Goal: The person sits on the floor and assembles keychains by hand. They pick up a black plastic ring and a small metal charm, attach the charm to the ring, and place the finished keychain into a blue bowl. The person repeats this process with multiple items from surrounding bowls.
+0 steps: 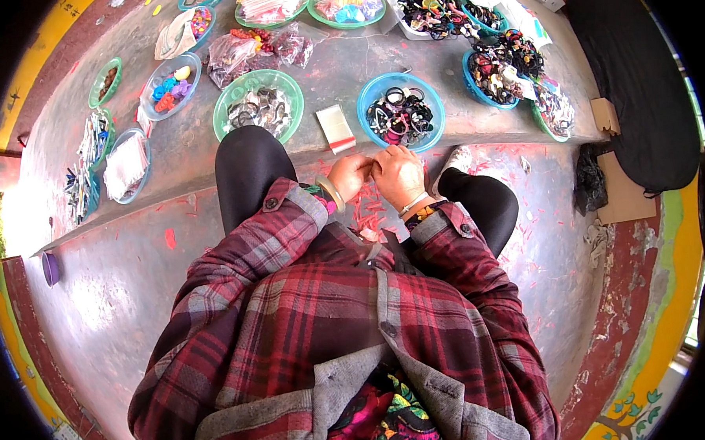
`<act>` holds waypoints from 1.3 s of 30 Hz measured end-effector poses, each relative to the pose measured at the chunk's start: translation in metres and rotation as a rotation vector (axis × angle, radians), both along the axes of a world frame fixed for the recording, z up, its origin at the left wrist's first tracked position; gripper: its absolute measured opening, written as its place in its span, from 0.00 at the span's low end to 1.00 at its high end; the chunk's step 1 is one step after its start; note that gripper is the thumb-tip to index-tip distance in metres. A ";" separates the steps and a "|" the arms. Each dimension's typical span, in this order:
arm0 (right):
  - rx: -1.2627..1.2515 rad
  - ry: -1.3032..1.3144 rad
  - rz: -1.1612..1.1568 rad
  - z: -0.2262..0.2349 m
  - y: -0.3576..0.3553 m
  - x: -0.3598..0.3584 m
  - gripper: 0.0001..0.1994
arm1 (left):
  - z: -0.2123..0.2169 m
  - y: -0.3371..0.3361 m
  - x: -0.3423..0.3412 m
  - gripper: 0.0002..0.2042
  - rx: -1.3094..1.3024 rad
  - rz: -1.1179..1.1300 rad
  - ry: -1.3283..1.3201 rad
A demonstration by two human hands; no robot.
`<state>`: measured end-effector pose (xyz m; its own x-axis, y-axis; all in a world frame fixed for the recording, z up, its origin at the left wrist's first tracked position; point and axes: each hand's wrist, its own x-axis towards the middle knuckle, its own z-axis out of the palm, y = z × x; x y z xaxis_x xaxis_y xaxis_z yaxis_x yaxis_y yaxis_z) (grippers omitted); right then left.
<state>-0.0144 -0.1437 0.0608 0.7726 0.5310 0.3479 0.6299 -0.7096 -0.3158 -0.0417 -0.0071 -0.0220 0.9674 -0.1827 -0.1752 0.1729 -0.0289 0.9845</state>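
From the head camera: both hands meet just off the ledge's front edge, left hand (349, 175) and right hand (398, 175) curled together around something tiny, can't tell what. Blue bowl (400, 112) of hair ties sits just ahead, small clear bag (337, 129) beside it. Plenty left in the bowls, looks far from done.

Bright, even daylight — soft shadows, sharp centre, fisheye-bent dark rim.

Red-grey plaid jacket (349, 330); black leggings (248, 173); blue bowl (372, 93), green bowl (229, 107); red scraps (365, 211).
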 end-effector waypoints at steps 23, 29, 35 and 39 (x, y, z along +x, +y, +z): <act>0.041 0.054 -0.002 0.000 -0.001 0.001 0.03 | 0.011 -0.002 -0.004 0.09 0.180 0.046 -0.134; -0.015 0.107 -0.005 0.001 -0.002 0.000 0.05 | 0.024 -0.001 -0.005 0.10 0.258 0.013 -0.097; 0.018 0.083 -0.005 -0.001 -0.002 0.000 0.05 | 0.029 -0.001 -0.005 0.10 0.285 -0.005 -0.078; 0.057 0.073 -0.014 -0.002 -0.002 0.001 0.04 | 0.023 -0.002 -0.005 0.10 0.230 0.003 -0.119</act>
<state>-0.0132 -0.1459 0.0591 0.8041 0.5009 0.3203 0.5941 -0.6976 -0.4006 -0.0464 -0.0087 0.0007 0.9843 -0.1481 -0.0964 0.0564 -0.2539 0.9656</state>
